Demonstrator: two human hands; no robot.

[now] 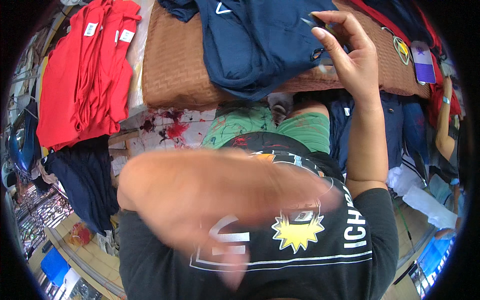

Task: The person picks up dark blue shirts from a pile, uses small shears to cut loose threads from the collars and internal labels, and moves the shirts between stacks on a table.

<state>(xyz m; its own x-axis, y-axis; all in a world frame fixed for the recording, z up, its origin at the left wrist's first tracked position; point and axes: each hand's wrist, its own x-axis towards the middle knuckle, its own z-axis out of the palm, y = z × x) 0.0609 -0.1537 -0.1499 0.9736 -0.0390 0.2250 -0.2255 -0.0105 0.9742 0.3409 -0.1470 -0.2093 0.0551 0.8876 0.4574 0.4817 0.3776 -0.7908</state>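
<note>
My right hand [357, 62] is raised over the padded brown surface. Between its thumb and fingers is a small pair of thread snips [316, 21], with a pointed metal tip showing and the rest mostly hidden by the fingers. Beneath and to the left of that hand lies a navy blue garment [255, 47], loosely folded, with a white triangular mark. My left hand [290, 192] is bent back across the front of my black T-shirt [165, 270], away from the garment. Motion smears its fingers, so whether it holds anything cannot be made out.
A stack of red garments [85, 75] with white tags hangs at the left, above dark cloth [82, 180]. The brown patterned cover [172, 70] bears a looped cord [400, 47] and a purple-and-white card [423, 62]. At the far right another person's arm [444, 120] reaches toward red cloth.
</note>
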